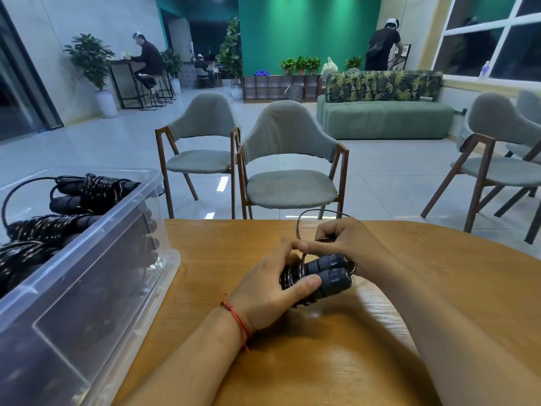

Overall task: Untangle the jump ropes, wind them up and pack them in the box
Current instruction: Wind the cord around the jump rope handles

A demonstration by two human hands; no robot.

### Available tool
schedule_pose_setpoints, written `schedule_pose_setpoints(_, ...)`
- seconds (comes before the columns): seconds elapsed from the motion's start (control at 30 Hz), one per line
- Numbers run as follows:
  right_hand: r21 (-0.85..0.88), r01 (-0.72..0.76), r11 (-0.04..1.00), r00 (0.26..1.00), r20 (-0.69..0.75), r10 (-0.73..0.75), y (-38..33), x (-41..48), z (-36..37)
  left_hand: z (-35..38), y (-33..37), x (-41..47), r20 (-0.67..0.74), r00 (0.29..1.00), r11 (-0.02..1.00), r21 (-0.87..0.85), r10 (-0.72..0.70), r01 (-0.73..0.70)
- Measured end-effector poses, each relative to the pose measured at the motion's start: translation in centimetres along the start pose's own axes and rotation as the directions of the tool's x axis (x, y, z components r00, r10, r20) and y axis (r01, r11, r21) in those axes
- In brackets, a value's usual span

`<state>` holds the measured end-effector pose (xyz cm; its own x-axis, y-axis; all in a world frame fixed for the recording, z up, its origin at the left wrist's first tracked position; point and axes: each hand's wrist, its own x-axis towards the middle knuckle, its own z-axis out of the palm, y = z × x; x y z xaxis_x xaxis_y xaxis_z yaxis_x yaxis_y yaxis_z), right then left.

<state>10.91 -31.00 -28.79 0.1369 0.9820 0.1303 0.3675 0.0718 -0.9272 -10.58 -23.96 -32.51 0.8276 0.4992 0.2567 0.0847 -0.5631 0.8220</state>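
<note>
Two black jump rope handles (329, 272) lie side by side with rope coiled round them, just above the wooden table (322, 361). My left hand (272, 288) grips this bundle from the left, thumb across the near handle. My right hand (336, 238) pinches the thin black rope (304, 216), which loops up behind the handles. A clear plastic box (96, 268) stands at the left on the table. Several wound black ropes with white flecks (87, 194) lie inside it.
Two grey padded chairs (289, 171) with wooden legs stand just beyond the table's far edge, more chairs at the right. A green sofa (386, 118) and plants stand further back. Three people are busy far off in the room.
</note>
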Motion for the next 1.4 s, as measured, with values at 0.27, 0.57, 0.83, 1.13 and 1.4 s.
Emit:
schedule_pose_setpoints(0.27,-0.158,0.036,0.987,0.996,-0.079,-0.049,1.9,0.4,-0.2,0.5,0.3,0.2,0.035,0.998,0.971,0.235,0.043,-0.05)
schedule_pose_setpoints(0.57,-0.26,0.116,0.959,0.986,-0.085,-0.143,1.9,0.2,1.1,-0.3,-1.4,0.7,-0.126,0.992,0.935,-0.353,-0.028,-0.018)
schedule_pose_setpoints(0.83,-0.542,0.068,0.837,0.993,-0.044,-0.109,0.7,0.0,1.8,-1.7,-2.3,1.0,-0.265,0.915,0.73,-0.682,-0.305,0.046)
schedule_pose_setpoints(1.13,-0.724,0.16,0.671,0.978,0.023,-0.208,-4.1,-1.1,2.6,-2.3,-2.7,1.0,-0.322,0.867,0.738,-0.671,-0.38,0.074)
schedule_pose_setpoints(1.4,-0.799,0.326,0.506,0.904,0.108,-0.413,-5.4,-1.4,2.2,-1.8,-2.2,0.8,-0.281,0.947,0.971,0.131,-0.156,0.199)
